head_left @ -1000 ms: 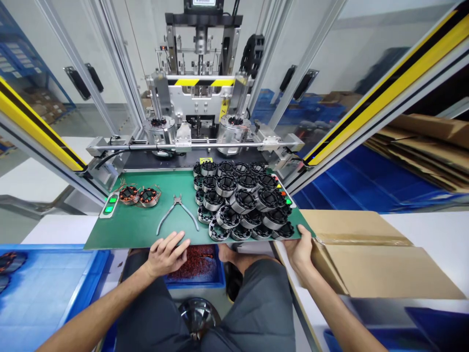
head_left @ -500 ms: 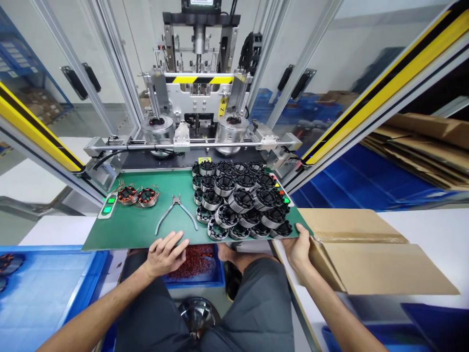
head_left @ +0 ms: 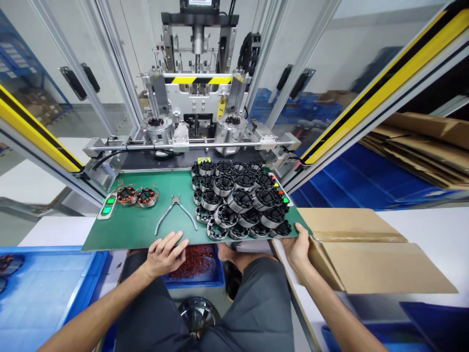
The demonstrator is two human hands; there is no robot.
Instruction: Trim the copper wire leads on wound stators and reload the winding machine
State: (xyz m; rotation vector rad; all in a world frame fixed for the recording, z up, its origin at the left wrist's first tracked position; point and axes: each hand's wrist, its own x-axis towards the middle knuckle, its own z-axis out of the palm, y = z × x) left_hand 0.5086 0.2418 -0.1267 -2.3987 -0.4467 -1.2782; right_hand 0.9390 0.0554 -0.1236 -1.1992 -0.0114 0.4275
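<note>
My left hand [head_left: 165, 254] rests on the near edge of the green work mat [head_left: 139, 227], fingers stretched out flat and apart, holding nothing. Silver pliers [head_left: 175, 213] lie on the mat just beyond it. My right hand [head_left: 297, 248] rests at the mat's near right corner, beside a cardboard box [head_left: 362, 254]; its fingers lie loosely extended against the edge, next to a stacked pile of black and silver ring-shaped stator parts [head_left: 238, 200]. Two copper-wound stators [head_left: 137, 196] sit at the mat's far left.
A press machine [head_left: 196, 102] with two round fixtures stands behind the mat. Green lit buttons [head_left: 107, 205] sit at the mat's left edge. A blue bin of reddish bits [head_left: 194, 266] is under the table edge between my knees. Blue trays [head_left: 40, 288] lie left.
</note>
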